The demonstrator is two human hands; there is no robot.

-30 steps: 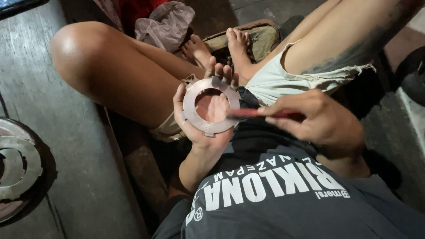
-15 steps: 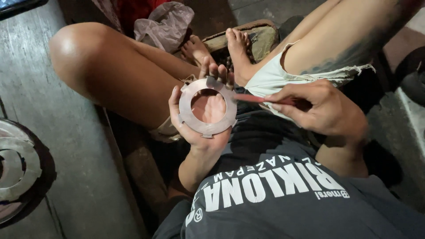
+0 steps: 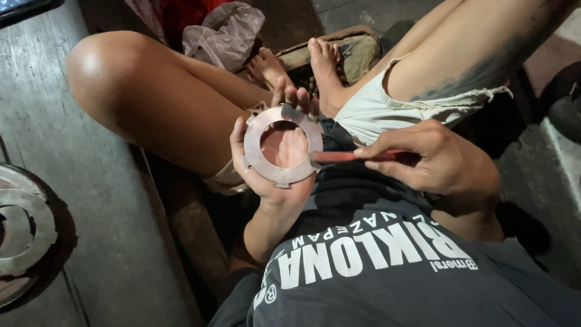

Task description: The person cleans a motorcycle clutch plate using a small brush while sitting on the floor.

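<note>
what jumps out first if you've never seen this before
The flat metal ring with small tabs on its rim, held up at centre frame in the left hand. The right hand brings a thin red tool to the ring's right edge. More metal rings lie at far left on the floor.

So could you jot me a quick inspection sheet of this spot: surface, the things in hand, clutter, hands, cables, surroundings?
Surface: dark wooden planks, worn and dusty.
Job's things: flat metal ring with small tabs on its rim; thin red tool, its tip at the ring's right edge.
Clutter: crumpled plastic bag; stacked metal rings at the left edge.
Hands: left hand cradles the ring from behind; right hand pinches the red tool.
Cables: nothing seen.
Surroundings: person seated with bent legs, bare feet on a worn cushion; dim light.
</note>
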